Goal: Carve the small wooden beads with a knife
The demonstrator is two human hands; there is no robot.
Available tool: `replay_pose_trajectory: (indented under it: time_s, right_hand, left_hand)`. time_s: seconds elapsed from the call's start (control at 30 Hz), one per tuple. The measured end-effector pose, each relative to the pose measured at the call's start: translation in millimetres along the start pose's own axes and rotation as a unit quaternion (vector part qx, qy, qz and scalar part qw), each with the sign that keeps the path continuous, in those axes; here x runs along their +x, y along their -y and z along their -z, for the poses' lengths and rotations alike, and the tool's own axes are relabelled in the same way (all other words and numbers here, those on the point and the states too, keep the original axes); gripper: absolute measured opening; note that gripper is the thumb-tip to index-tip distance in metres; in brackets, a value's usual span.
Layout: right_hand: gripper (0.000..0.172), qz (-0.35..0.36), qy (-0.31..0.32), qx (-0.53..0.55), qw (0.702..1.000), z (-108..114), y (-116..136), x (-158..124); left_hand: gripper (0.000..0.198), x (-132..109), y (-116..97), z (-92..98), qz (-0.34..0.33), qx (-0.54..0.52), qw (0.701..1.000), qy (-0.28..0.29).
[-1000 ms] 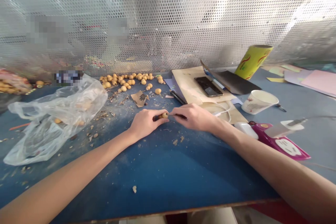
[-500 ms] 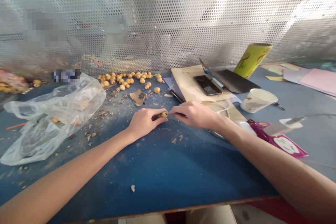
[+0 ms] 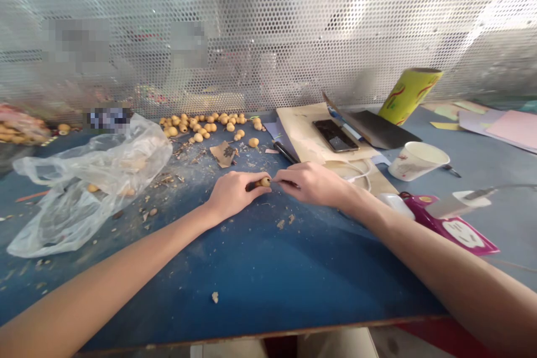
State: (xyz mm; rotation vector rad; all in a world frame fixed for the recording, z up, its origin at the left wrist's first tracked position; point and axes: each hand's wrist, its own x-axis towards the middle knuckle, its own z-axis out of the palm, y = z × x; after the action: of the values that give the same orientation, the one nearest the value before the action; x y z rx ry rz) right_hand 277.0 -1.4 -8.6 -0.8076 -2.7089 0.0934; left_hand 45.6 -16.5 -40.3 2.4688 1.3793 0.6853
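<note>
Two bare hands face each other over the mid. of a blue table [image 3: 251,268], close tog. but apart; L hand [image 3: 229,196] has thumb & fingers clamped round a small gourd [image 3: 264,182], which lies sideways w/ its rounded end & a dark spot, poss. a hole, turned twd the R hand [image 3: 312,182]; R fingers are pinched tog. on what looks like a thin tool [image 3: 273,180], mostly hid by the hand, tip just beside the gourd; can't tell if it touches.

Past the hands, a brown paper scrap [image 3: 220,152] w/ dark bits on it, then a pile of gourds [image 3: 205,127] along the back, near a perforated metal panel [image 3: 268,11]; dry crumbs strewn L of centre; clear plastic bag [image 3: 71,218] at far L, a few gourds showing thru it.

R side: black pen [image 3: 286,152] by the R hand; phone [image 3: 335,135] on tan paper [image 3: 300,126]; yellow tube [image 3: 409,96] leaning behind a black sheet [image 3: 388,133]; white paper cup [image 3: 417,163], tilted-looking; magenta power strip [image 3: 486,243] w/ a white adapter [image 3: 453,205] plugged in, beyond the R forearm.
</note>
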Motion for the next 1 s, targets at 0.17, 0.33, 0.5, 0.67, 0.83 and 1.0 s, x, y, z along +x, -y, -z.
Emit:
replay_pose_trajectory:
  time_s: [0.17, 0.33, 0.5, 0.67, 0.83, 1.0]
  right_hand:
    - [0.021, -0.008, -0.003, -0.002, 1.000, -0.5, 0.9, 0.3]
    - [0.023, -0.017, -0.010, -0.026, 0.999, -0.9, -0.4, -0.8]
    - [0.022, 0.000, 0.002, -0.024, 1.000, 0.8, -0.9, -0.3]
    - [0.022, 0.000, -0.005, -0.021, 1.000, -2.1, -0.2, 0.5]
    - [0.021, 0.011, 0.005, -0.026, 1.000, -2.8, -0.1, 0.0]
    - [0.022, 0.001, 0.004, -0.023, 1.000, -1.8, 0.4, 0.2]
  left_hand:
    - [0.036, 0.8, -0.6, 0.8, 0.000, 0.001, 1.000, 0.003]
    - [0.034, 0.1, -0.9, 1.2, -0.001, 0.002, 1.000, 0.005]
    - [0.036, 0.1, 0.0, 0.2, 0.003, 0.002, 1.000, 0.003]
    - [0.037, 0.7, -2.5, 2.2, 0.004, 0.012, 1.000, 0.003]
    - [0.034, 0.4, -4.1, 3.0, 0.003, 0.008, 1.000, 0.006]
    - [0.034, 0.5, -2.3, 1.8, 0.005, 0.008, 1.000, 0.004]
